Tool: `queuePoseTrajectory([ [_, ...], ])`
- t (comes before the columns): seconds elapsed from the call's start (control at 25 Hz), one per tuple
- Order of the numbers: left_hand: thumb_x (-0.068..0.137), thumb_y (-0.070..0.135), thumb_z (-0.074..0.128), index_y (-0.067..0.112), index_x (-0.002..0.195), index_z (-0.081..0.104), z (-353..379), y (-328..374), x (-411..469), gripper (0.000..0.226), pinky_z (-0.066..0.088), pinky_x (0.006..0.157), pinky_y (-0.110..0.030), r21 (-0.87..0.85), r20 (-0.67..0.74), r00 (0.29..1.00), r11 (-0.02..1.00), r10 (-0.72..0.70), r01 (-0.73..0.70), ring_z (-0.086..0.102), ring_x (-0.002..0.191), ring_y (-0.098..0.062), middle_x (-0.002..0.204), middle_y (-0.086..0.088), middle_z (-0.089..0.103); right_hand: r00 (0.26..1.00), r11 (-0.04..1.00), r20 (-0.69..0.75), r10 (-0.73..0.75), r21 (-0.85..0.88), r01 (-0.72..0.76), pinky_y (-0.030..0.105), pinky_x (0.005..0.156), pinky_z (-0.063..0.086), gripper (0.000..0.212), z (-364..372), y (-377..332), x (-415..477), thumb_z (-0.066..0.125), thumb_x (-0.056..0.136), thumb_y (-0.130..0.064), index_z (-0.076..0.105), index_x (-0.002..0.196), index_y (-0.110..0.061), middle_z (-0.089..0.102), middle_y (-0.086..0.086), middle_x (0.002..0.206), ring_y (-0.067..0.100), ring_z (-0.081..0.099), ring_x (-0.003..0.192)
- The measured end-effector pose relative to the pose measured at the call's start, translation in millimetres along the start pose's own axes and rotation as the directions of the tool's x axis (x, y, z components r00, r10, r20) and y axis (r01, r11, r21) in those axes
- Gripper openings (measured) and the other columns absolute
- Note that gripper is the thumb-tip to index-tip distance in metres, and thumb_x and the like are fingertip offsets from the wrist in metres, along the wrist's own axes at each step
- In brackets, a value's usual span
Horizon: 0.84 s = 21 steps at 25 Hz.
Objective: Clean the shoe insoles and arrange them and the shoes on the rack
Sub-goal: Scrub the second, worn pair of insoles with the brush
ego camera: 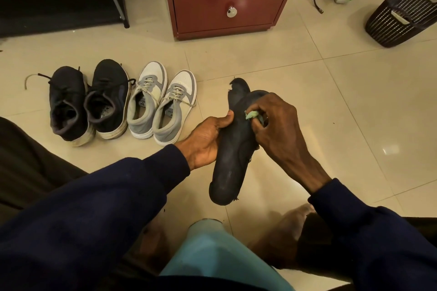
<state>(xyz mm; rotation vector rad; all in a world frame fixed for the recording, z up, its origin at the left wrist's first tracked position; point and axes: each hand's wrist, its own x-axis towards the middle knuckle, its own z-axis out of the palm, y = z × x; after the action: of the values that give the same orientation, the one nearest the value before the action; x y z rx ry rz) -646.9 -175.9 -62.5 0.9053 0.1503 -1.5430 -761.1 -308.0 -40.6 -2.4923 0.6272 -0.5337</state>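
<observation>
Glossy beige floor tiles (307, 73). Your left hand (208, 139) grips a frayed dark insole (233, 163); right hand (276, 125) fingers pinch a green cloth (251, 115) onto it.

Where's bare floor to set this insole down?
Bare tile between the drawer unit and the insole, right of the grey sneakers; more in front of the basket. Crowded at left: black sneakers stand close beside the grey ones.

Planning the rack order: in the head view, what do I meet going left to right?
Pair of black lace-up sneakers → pair of grey-and-white sneakers → left hand → dark worn insole → right hand pinching a green cloth → dark slatted plastic basket.
</observation>
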Motion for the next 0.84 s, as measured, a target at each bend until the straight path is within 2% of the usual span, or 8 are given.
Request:
queuePoseTrajectory([
  [0.16,0.105,0.036,0.052,0.009,0.106,0.07,-4,0,0,0.033,0.057,0.092,-0.04,0.013,-0.043,0.999,1.0,0.01,-0.01,0.07,0.09,-0.024,0.101,-0.013,0.071,0.967,0.991,0.238,-0.093,0.115,0.067,0.01,0.08,0.047,0.012,10,-19,-10,0.074,0.083,-0.003,0.073,0.093,-0.01,0.069,0.005,0.094,0.01,0.059,0.084],
  [0.36,0.107,0.034,0.05,0.006,0.125,0.066,-2,3,0,0.037,0.058,0.095,-0.044,-0.01,-0.013,1.0,1.0,0.009,-0.009,0.073,0.1,-0.029,0.115,-0.016,0.073,0.999,0.999,-0.005,-0.032,0.011,0.032,0.024,0.078,0.052,0.014,3,-7,-1,0.071,0.081,0.002,0.071,0.09,-0.009,0.068,0.005,0.09,0.011,0.058,0.081],
  [0.44,0.106,0.038,0.052,0.007,0.118,0.068,-4,6,0,0.038,0.058,0.093,-0.04,0.002,-0.02,1.0,1.0,0.004,-0.004,0.072,0.096,-0.026,0.109,-0.014,0.073,0.986,0.994,0.142,-0.085,0.077,0.074,0.019,0.077,0.052,0.017,6,-24,-11,0.072,0.08,0.002,0.072,0.09,-0.011,0.068,0.002,0.091,0.009,0.059,0.081],
  [0.56,0.103,0.041,0.056,0.004,0.122,0.067,-9,4,2,0.043,0.058,0.093,-0.036,0.021,-0.039,0.999,1.0,0.001,0.0,0.071,0.096,-0.024,0.11,-0.012,0.071,0.889,0.973,0.422,-0.18,0.206,0.099,0.015,0.074,0.052,0.019,0,-42,-19,0.071,0.078,0.002,0.075,0.09,-0.013,0.069,-0.003,0.09,0.007,0.062,0.08],
  [0.6,0.104,0.041,0.055,0.004,0.13,0.064,-10,4,3,0.047,0.057,0.097,-0.037,0.017,-0.028,1.0,1.0,0.009,-0.009,0.07,0.101,-0.025,0.115,-0.013,0.07,0.896,0.975,0.409,-0.172,0.199,0.096,0.017,0.073,0.053,0.019,-2,-37,-14,0.072,0.078,0.001,0.076,0.09,-0.013,0.07,-0.004,0.089,0.007,0.063,0.079],
  [0.68,0.106,0.041,0.051,0.004,0.139,0.058,-10,6,5,0.05,0.053,0.105,-0.044,-0.01,0.022,0.999,0.999,0.033,-0.033,0.068,0.11,-0.029,0.124,-0.016,0.068,0.97,0.992,0.219,-0.107,0.093,0.089,0.028,0.073,0.056,0.017,-7,-20,-4,0.073,0.078,0.001,0.075,0.088,-0.013,0.069,-0.002,0.087,0.008,0.062,0.077],
  [0.76,0.107,0.041,0.048,0.003,0.143,0.054,-10,8,6,0.053,0.049,0.108,-0.048,-0.03,0.043,0.998,0.998,0.055,-0.054,0.067,0.114,-0.031,0.13,-0.018,0.066,0.993,0.997,0.09,-0.078,0.01,0.077,0.034,0.074,0.055,0.016,-8,-17,-3,0.073,0.078,0.002,0.073,0.087,-0.012,0.068,0.002,0.087,0.013,0.061,0.078],
  [0.84,0.107,0.042,0.049,0.003,0.145,0.053,-11,10,6,0.055,0.051,0.107,-0.043,-0.014,0.033,0.997,0.998,0.065,-0.065,0.067,0.114,-0.028,0.131,-0.017,0.066,0.966,0.989,0.227,-0.124,0.103,0.103,0.025,0.074,0.053,0.019,-2,-35,-13,0.072,0.077,0.003,0.073,0.088,-0.012,0.068,0.0,0.088,0.009,0.06,0.078],
])
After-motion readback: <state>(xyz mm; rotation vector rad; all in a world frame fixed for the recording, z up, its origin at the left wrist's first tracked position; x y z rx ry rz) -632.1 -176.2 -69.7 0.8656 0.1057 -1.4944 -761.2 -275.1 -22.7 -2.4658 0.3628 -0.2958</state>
